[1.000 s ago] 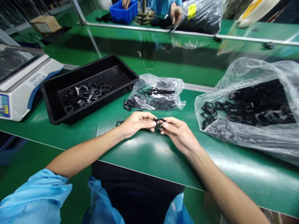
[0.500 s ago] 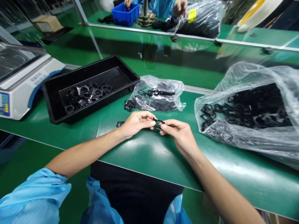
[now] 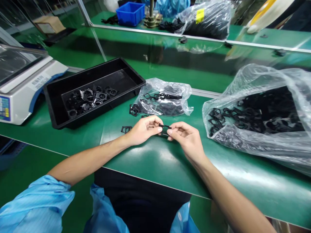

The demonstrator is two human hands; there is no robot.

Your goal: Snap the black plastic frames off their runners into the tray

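**Co-worker's hands gone from view, black frame (image 3: 165,127) held between the fingertips**

Across the bench, a co-worker's blue sleeve (image 3: 170,6) shows past a blue bin (image 3: 130,13), but that person's hands no longer appear. Nearer, the left hand (image 3: 143,130) and right hand (image 3: 187,139) are both curled narrowly and meet at the frame, close above the green surface (image 3: 155,158). Each hand pinches one side of it between thumb and fingers. Only a thin dark edge shows between them, so most of its shape is hidden.

A loose frame (image 3: 126,129) lies on the surface just left of the left hand. Ahead of the hands sits a small plastic bag (image 3: 167,92) of frames, with a small tangle of frames (image 3: 134,110) at its left edge. Farther left, a black tray (image 3: 55,110) holds a scattered pile of frames, right beside a digital scale (image 3: 19,103). To the right, a large plastic bag (image 3: 255,76) lies open, packed with more black frames.
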